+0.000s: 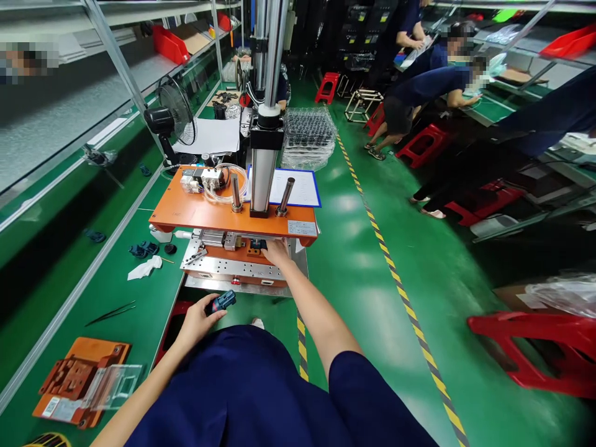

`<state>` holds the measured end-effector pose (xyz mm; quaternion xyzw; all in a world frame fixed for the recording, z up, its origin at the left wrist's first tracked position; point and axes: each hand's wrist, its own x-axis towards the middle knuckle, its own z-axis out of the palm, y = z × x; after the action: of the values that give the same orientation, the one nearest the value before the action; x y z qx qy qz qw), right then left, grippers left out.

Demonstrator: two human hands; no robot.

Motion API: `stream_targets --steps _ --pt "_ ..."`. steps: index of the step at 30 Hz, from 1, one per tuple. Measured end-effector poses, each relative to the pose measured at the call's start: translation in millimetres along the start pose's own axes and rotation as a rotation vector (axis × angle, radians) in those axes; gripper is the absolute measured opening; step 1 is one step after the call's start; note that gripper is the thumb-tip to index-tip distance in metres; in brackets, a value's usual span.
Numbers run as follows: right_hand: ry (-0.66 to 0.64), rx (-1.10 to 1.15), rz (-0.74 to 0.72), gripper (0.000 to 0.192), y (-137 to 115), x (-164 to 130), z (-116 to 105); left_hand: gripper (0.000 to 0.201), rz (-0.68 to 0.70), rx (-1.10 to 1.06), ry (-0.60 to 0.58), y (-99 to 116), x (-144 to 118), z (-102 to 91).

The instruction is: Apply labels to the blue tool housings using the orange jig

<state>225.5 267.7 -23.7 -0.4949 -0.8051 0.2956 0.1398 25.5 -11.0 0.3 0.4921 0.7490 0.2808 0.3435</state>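
Dark blue cloth over the person's lap (242,385) fills the bottom of the view, nearest the camera. Just above it, the left hand (198,320) is held over the edge of the green counter (107,292), its grip pinched around a small blue and black part (222,301) with a red spot on it, thumb on top and fingers beneath. The right hand (277,251) reaches forward under the orange top plate (218,211) of a small press (242,236). Its fingertips rest on a dark blue piece (257,244) seated in the fixture on the metal base plate (233,268); whether that grip is closed on the piece or only touching it, I cannot tell. A tall silver cylinder (265,124) rises from the top plate.

On the counter to the left lie a white rag (145,268), a few more blue parts (143,249), black tweezers (112,312) and, close to the near corner, an orange jig with a clear cover (86,382). A black fan (170,118) stands farther back. Beyond the press sits a stack of clear trays (308,136). Across the green floor (372,261), other people in dark blue sit on red stools (421,144) at another bench.
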Motion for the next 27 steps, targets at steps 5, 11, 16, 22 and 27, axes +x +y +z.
stream_targets --steps 5,11,16,22,27 --pt "0.06 0.003 -0.074 0.027 4.4 3.4 0.2 0.045 0.103 0.139 0.063 9.1 30.9 -11.0" --pt "0.285 0.167 -0.077 0.035 18.1 -73.4 6.4 0.047 0.282 0.254 0.006 54.5 126.0 -0.9" --pt "0.461 0.296 0.056 0.033 46.0 -149.8 15.3 0.04 0.354 0.366 -0.126 91.5 195.5 35.3" --pt "0.57 0.441 0.246 0.04 81.8 -184.5 8.5 0.033 0.317 0.49 -0.171 97.0 220.6 63.0" --pt "0.542 0.617 0.409 0.048 102.7 -167.1 12.0 0.04 0.285 0.457 -0.134 93.0 213.7 73.8"
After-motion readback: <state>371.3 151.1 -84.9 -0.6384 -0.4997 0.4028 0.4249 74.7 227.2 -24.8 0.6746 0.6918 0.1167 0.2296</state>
